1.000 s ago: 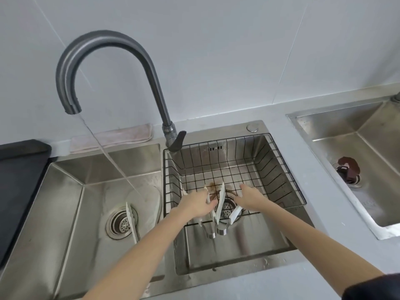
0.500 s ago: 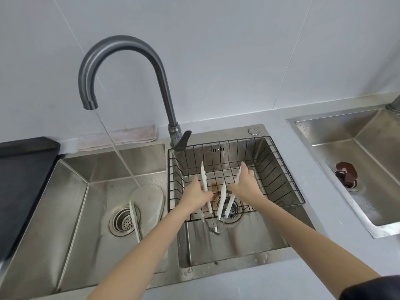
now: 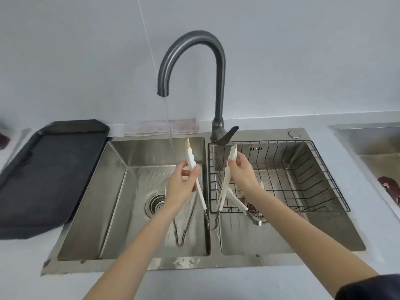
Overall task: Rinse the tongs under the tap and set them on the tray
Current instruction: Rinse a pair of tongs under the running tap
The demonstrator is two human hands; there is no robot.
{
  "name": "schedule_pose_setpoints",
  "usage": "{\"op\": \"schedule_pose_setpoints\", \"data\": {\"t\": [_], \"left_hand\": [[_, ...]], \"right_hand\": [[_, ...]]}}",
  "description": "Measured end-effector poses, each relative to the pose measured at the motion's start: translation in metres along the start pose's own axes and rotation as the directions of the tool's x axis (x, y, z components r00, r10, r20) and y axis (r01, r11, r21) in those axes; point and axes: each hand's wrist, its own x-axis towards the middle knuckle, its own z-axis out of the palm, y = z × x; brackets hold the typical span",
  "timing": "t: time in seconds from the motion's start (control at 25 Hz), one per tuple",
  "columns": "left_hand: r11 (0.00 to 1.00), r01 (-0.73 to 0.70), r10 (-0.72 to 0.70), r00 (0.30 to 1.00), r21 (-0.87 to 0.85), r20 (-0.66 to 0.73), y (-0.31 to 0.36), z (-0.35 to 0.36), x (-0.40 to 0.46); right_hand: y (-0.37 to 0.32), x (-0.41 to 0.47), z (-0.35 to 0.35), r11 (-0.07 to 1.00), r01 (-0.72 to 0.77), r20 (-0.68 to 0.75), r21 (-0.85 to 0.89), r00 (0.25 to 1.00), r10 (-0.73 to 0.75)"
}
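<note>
Left hand and right hand each clamped on one arm of white tongs spread above the sink divider, water stream just beyond left hand, black tray on grey worktop far left, free basin space below.

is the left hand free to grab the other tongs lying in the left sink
Probably not yet. The left hand grips one arm of the held tongs, and the right hand grips the other. The spare tongs lie uncovered just below it, so the path is open once it lets go.
</note>
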Motion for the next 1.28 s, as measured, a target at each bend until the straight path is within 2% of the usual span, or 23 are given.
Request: {"op": "schedule_pose_setpoints", "data": {"t": [0.08, 0.24, 0.48, 0.8, 1.08, 1.28], "left_hand": [[1.000, -0.011, 0.010, 1.000, -0.014, -0.028, -0.002, -0.023, 0.001], [0.996, -0.053, 0.059, 0.995, 0.074, -0.077, -0.009, -0.064, 0.009], [0.991, -0.063, 0.075, 0.991, 0.117, -0.107, -0.021, -0.106, 0.030], [0.993, -0.033, 0.053, 0.984, 0.117, -0.172, -0.039, -0.129, 0.064], [0.996, 0.083, -0.085, 0.973, -0.021, -0.215, -0.060, -0.134, 0.058], [0.960, 0.200, -0.227, 0.966, -0.195, -0.127, -0.059, -0.136, 0.057]], "right_hand": [[-0.004, 0.003, 0.025, 0.998, -0.030, 0.045, 0.057, 0.999, 0.027], [-0.015, 0.009, 0.065, 0.976, -0.112, 0.130, 0.188, 0.988, 0.089], [-0.025, 0.034, 0.112, 0.867, -0.276, 0.290, 0.415, 0.943, 0.162], [-0.018, 0.065, 0.144, 0.781, -0.365, 0.356, 0.506, 0.914, 0.196], [-0.010, 0.062, 0.147, 0.718, -0.488, 0.447, 0.497, 0.853, 0.270], [-0.022, 0.060, 0.151, 0.679, -0.483, 0.504, 0.553, 0.843, 0.189]]}}
